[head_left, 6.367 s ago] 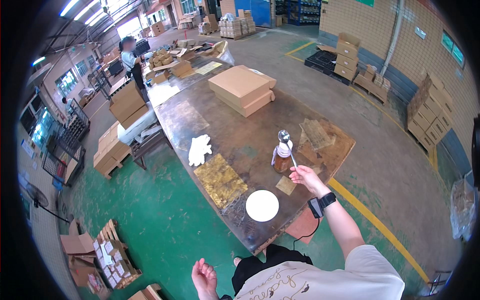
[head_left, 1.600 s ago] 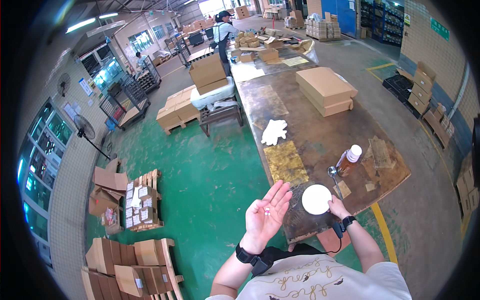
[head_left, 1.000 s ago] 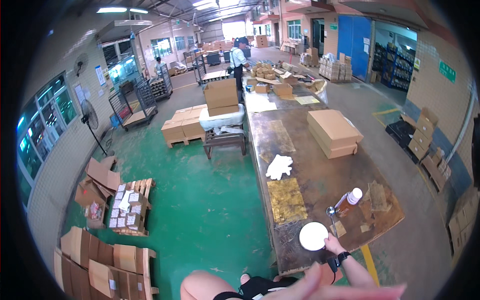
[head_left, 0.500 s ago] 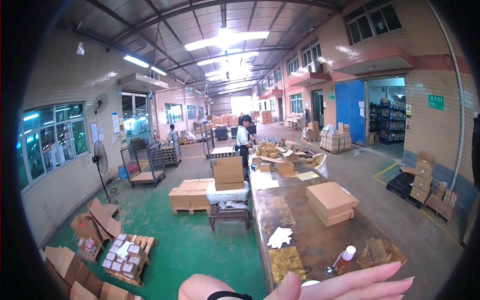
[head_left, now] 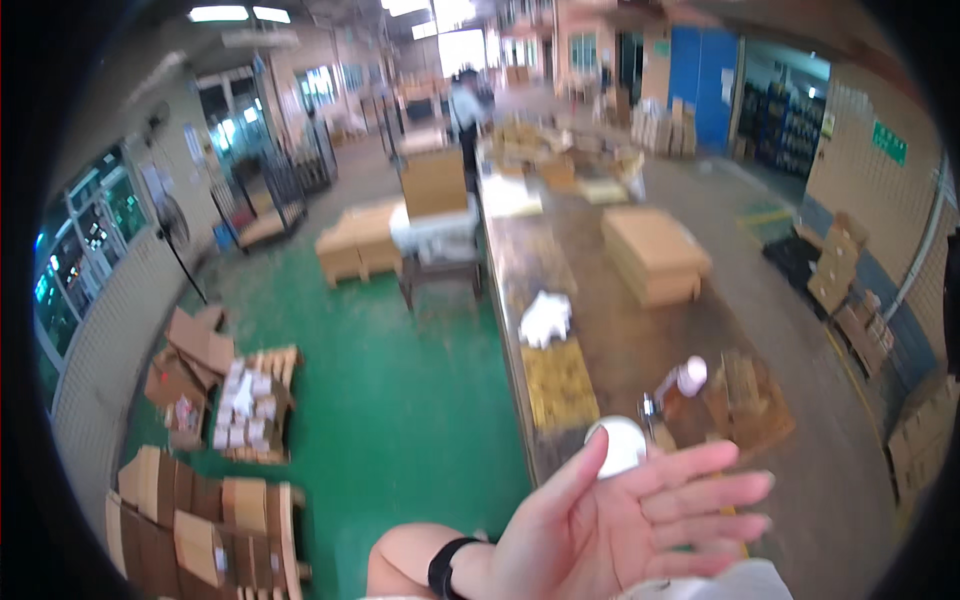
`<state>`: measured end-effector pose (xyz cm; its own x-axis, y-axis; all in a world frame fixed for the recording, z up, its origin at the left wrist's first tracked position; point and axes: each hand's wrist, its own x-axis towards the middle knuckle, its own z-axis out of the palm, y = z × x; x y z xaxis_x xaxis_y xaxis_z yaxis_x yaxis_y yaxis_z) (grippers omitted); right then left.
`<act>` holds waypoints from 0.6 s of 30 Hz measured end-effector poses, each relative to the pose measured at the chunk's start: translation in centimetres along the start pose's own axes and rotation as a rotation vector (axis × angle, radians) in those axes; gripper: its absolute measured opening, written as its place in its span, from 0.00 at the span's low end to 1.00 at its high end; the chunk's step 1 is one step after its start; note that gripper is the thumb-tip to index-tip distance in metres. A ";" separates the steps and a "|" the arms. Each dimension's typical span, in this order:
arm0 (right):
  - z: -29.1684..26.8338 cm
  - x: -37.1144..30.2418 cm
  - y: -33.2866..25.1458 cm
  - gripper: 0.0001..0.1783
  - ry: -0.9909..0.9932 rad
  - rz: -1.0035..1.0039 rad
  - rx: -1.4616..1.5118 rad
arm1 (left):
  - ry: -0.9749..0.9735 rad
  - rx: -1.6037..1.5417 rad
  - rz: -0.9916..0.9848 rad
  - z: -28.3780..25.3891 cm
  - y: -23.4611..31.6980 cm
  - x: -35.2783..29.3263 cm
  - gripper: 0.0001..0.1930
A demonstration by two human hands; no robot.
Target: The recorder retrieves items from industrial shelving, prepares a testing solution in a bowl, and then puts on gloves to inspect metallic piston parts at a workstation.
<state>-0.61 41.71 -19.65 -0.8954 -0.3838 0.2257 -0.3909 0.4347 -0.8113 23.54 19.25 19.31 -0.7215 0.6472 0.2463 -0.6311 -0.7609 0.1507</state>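
My left hand [head_left: 620,530] is raised palm up over the near end of the long brown worktable [head_left: 580,270]. Its fingers stretch to the right, spread and holding nothing; a black band circles the wrist. Just beyond the fingertips, partly covered by the thumb, is a round white object [head_left: 618,440] whose kind I cannot make out. Close by stand a bottle with a pale cap [head_left: 688,377] and a small shiny metal piece [head_left: 648,406]. A crumpled white glove [head_left: 546,320] lies near the table's left edge. Pale cloth [head_left: 715,583] shows at the lower edge; my right hand does not appear.
A closed cardboard box [head_left: 655,255] sits on the table, with a yellowish stained sheet [head_left: 560,385] nearer. Far along it stands another person [head_left: 466,105]. Left on the green floor are a pallet of small boxes [head_left: 250,410], opened cartons [head_left: 205,520] and a floor fan [head_left: 172,220].
The view has tilted down and blurred, so the table and floor sit higher in it. My left hand has turned, showing more of its palm with the fingers spread.
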 end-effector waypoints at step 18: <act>-5.3 -9.3 -0.1 0.17 -0.021 0.561 -0.027 | 0.577 -0.261 1.047 -20.3 5.2 -17.2 0.24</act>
<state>6.62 49.52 -18.79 -0.9633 -0.1042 -0.2473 0.1382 0.5974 -0.7900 26.84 5.12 -3.59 -0.8937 -0.2959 -0.3373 0.3399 -0.9372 -0.0782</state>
